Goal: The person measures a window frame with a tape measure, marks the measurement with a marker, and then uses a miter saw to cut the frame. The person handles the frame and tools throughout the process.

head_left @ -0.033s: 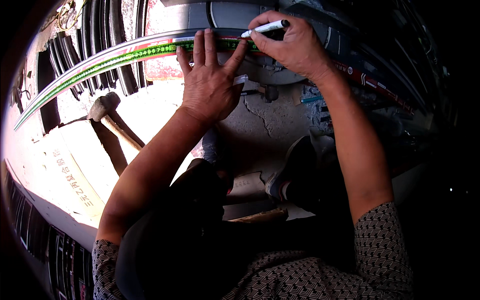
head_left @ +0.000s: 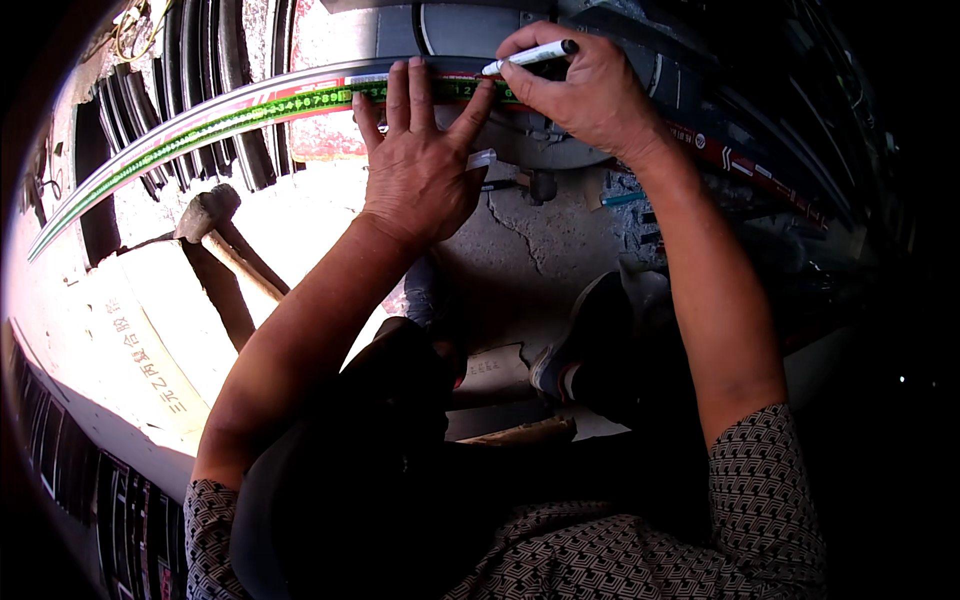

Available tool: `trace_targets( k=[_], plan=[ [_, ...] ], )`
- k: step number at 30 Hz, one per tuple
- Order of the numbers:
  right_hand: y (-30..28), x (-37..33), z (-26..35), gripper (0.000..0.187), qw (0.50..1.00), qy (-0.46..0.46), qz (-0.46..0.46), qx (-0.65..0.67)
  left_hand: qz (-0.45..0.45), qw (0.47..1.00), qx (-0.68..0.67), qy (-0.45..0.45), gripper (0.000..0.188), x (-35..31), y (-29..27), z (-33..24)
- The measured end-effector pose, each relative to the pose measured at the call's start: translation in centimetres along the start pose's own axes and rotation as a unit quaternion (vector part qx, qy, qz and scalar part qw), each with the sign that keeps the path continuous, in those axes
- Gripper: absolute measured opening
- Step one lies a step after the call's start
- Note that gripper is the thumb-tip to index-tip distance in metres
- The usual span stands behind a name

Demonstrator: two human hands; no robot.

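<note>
A long strip with silver, white and red bands [head_left: 250,92] runs across the top, bent by the lens. Along it lies a bright green tape measure blade [head_left: 215,128]. My left hand [head_left: 425,175] rests on both, fingers spread and flat, pressing on the blade. A small whitish, see-through piece [head_left: 481,159] shows beside that palm; whether the hand holds it I cannot tell. Pinched in my right hand [head_left: 605,100] is a white marker pen [head_left: 535,56] with a black end. Its tip meets the strip just right of my left hand.
A hammer [head_left: 210,213] with a wooden handle lies left of my left forearm, beside a pale carton [head_left: 150,330]. Dark strips [head_left: 205,80] stand bunched at the upper left. More red and dark strips [head_left: 740,165] extend right. My shoes stand on cracked concrete [head_left: 520,235].
</note>
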State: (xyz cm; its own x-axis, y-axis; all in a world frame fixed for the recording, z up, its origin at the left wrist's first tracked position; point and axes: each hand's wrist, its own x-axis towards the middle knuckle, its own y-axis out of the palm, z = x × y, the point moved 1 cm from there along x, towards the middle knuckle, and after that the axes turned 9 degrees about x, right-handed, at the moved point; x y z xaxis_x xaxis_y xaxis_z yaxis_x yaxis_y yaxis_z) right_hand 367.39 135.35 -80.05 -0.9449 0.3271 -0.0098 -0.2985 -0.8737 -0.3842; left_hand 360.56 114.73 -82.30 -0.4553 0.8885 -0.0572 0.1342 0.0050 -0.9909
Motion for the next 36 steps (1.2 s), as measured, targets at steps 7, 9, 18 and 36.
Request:
trace_targets(
  k=[7,9,18,36],
  plan=[
    [0.01,0.04,-0.15,0.02,1.0,0.005,0.001,-0.014,-0.001,1.0,-0.003,-0.002,0.092,0.03,-0.04,-0.09],
    [0.0,0.07,-0.07,0.02,1.0,-0.004,0.002,-0.016,-0.003,1.0,-0.004,-0.002,0.092,0.03,0.0,-0.06],
    [0.05,0.12,-0.18,0.02,1.0,0.003,0.004,-0.015,-0.007,1.0,-0.001,-0.002,0.092,0.0,0.14,-0.04],
    [0.02,-0.06,0.15,0.013,0.998,-0.003,0.021,-0.063,-0.003,1.0,0.005,-0.004,0.092,-0.03,0.3,-0.02]
  ],
)
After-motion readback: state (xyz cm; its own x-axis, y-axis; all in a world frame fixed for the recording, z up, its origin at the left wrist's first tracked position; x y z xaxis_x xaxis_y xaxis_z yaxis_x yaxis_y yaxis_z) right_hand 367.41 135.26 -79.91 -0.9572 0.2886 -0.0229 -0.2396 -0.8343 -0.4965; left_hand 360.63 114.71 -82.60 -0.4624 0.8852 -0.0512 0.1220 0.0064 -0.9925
